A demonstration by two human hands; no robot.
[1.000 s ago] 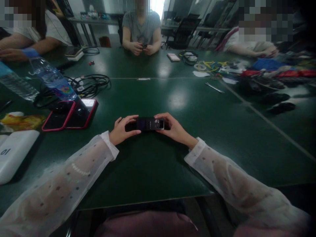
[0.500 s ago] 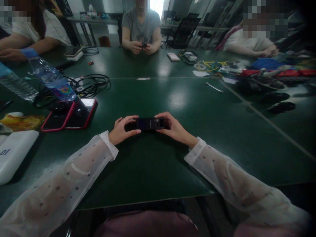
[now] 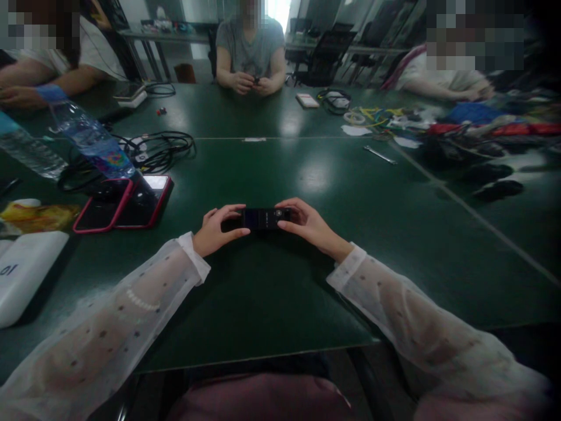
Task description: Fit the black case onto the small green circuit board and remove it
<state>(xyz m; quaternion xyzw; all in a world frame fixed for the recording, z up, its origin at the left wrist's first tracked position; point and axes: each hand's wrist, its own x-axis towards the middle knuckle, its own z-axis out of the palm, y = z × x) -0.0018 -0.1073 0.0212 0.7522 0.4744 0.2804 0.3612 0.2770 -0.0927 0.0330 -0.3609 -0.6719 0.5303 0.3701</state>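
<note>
Between my hands, just over the green table (image 3: 263,304), is a small black handheld device (image 3: 265,218). It lies crosswise, with a dark screen on its left part and small white markings and a button on its right part. My left hand (image 3: 218,228) grips the left end, thumb along the lower edge and fingers at the top. At the other end, my right hand (image 3: 307,225) is closed on the device. The right thumb rests on its face near the button, and the right fingers wrap behind the upper edge, partly hidden.
Left of me are two red-cased phones (image 3: 151,210), plastic bottles (image 3: 94,143), black cables (image 3: 175,143) and a white box-shaped object (image 3: 30,275). A wrench (image 3: 380,155) lies ahead to the right, near a pile of cables and cloth (image 3: 482,120). Several people sit around the table.
My right thumb has moved from the device's lower edge up onto its face, near the button. My left hand and the device stay in place.
</note>
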